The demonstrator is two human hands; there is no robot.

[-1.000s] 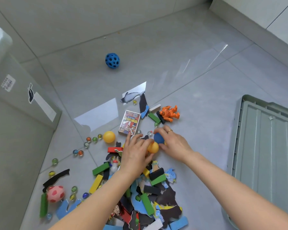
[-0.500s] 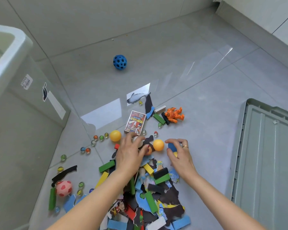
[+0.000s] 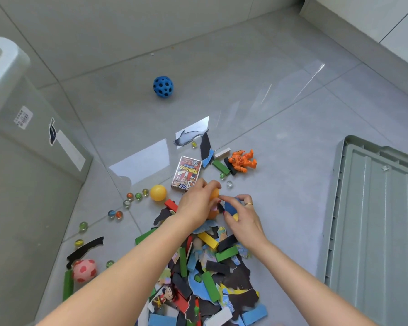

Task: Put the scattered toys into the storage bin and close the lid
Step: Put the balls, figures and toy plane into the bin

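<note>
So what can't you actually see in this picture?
- Storage bin: its inside, cut off by the head view's left edge.
- Lid: its far side, cut by the right edge.
- Orange ball: mostly covered by the left hand.
- Card box: print too small to read.

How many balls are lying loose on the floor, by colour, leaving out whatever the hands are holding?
Blue holed ball: 1
Yellow ball: 1
Pink patterned ball: 1
Total: 3
Left out: the orange ball gripped by the left hand and the blue-and-yellow ball gripped by the right hand.
</note>
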